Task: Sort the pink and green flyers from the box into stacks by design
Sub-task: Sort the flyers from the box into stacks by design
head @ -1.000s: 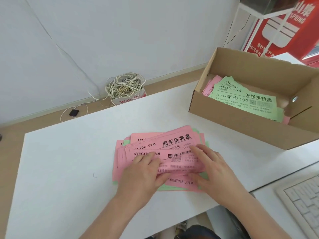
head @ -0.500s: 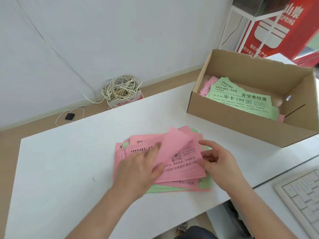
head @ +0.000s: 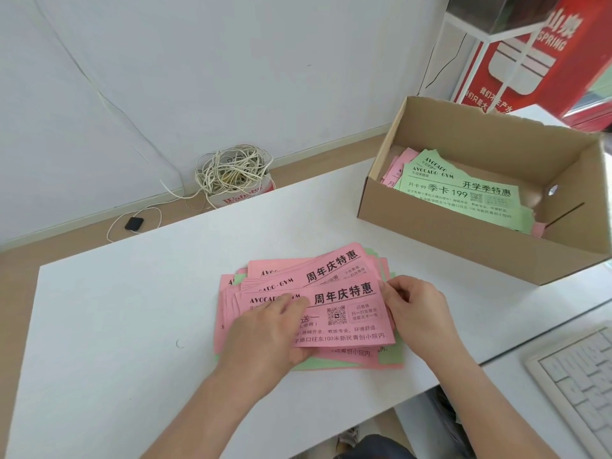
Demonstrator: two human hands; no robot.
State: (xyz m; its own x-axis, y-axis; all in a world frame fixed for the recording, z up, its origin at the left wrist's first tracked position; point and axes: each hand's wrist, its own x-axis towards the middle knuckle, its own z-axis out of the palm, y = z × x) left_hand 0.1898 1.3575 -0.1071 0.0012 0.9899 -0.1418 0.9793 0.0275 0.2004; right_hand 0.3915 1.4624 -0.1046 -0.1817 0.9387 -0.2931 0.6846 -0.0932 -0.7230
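Sorting barely begun, by look of it; 1 mixed pile (head: 281,271) of pink and green flyers fanned on table (head: 116,309), 0 separate stacks; left hand (head: 265,332) grips top pink flyer (head: 344,313), right hand (head: 417,313) pinches its right edge; more flyers (head: 463,197) in box (head: 463,246).

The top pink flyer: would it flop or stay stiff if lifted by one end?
Probably floppy: the pink flyer looks like thin paper, and both the left hand and the right hand hold it. It is likely very light. It may also slide easily, since the pile beneath lies fanned and askew.
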